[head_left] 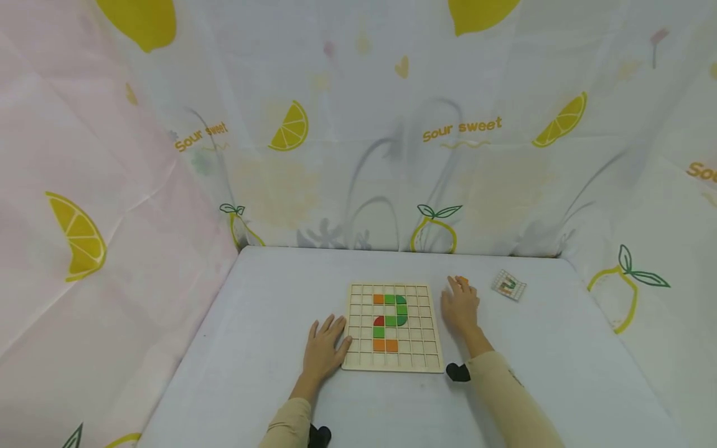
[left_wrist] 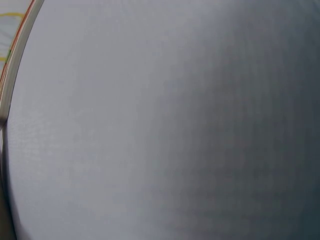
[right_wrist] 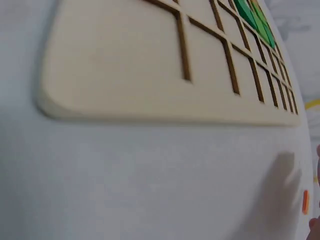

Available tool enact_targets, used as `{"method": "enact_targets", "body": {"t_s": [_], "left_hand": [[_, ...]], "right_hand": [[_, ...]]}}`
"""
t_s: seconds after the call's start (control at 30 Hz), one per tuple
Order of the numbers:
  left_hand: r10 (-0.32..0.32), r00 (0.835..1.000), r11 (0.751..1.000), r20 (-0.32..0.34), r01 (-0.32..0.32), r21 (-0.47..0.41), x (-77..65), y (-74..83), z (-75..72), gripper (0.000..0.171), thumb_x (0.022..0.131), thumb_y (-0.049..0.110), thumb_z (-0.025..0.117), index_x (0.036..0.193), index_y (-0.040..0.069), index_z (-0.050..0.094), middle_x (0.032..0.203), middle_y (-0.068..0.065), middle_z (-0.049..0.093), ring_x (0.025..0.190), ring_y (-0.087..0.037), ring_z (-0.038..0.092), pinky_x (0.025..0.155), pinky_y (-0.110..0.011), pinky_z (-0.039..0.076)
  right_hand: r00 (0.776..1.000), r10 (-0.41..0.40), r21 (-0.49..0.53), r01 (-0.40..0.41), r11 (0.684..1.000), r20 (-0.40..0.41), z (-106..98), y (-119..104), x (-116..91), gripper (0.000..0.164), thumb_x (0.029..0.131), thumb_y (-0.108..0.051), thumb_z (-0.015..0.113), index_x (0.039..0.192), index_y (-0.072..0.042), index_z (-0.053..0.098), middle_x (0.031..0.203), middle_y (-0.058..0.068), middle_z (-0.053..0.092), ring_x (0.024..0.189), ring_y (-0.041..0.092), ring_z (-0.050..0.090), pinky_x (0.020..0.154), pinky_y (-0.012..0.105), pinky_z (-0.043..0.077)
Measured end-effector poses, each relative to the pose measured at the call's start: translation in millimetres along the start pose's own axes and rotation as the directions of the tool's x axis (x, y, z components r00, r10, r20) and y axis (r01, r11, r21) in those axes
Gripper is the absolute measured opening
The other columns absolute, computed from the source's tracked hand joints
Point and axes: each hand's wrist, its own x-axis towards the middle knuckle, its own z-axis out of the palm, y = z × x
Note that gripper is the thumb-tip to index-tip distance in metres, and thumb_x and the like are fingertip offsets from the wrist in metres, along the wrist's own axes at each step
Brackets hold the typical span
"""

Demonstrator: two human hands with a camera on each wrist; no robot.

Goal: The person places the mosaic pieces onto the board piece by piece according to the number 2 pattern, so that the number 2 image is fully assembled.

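Observation:
A square wooden grid board point(head_left: 420, 361) lies in the middle of the table with several orange, green and red tiles point(head_left: 379, 332) set in its cells. My left hand point(head_left: 323, 348) rests beside its left edge, fingers spread and touching the rim. Past the board's upper right side, my right hand point(head_left: 460, 308) reaches over a small orange tile point(head_left: 462, 281), partly hidden by the fingers. The right wrist view has that orange tile point(right_wrist: 305, 202) near the fingertips point(right_wrist: 314, 225), with a gap visible between them.
A small pattern card point(head_left: 508, 285) with a similar coloured design lies to the right of my right hand. White cloth covers the table point(head_left: 252, 311). Lemon-printed curtains point(head_left: 358, 186) enclose the back and sides.

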Motion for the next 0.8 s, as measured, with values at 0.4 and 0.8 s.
{"method": "enact_targets", "body": {"t_s": [0.4, 0.8], "left_hand": [[0.006, 1.0, 1.0, -0.007, -0.006, -0.006, -0.6, 1.7, -1.2, 0.044, 0.087, 0.032, 0.06, 0.122, 0.005, 0.062, 0.125, -0.007, 0.062, 0.124, -0.029, 0.05, 0.108, -0.056, 0.029], [-0.006, 1.0, 1.0, 0.0, 0.006, 0.006, 0.4, 2.2, -2.1, 0.044, 0.088, 0.032, 0.06, 0.123, 0.005, 0.062, 0.125, -0.006, 0.062, 0.125, -0.028, 0.05, 0.108, -0.055, 0.028]], "right_hand": [[0.917, 0.223, -0.216, -0.156, 0.964, 0.331, -21, 26, 26, 0.046, 0.1, -0.02, 0.03, 0.142, -0.003, 0.034, 0.15, 0.024, 0.023, 0.127, 0.054, 0.023, 0.094, 0.068, 0.027], [0.987, 0.148, -0.132, -0.138, 0.982, 0.069, -15, 26, 15, 0.031, 0.09, -0.008, 0.044, 0.111, 0.01, 0.056, 0.122, 0.032, 0.049, 0.112, 0.051, 0.042, 0.084, 0.063, 0.039]]}}
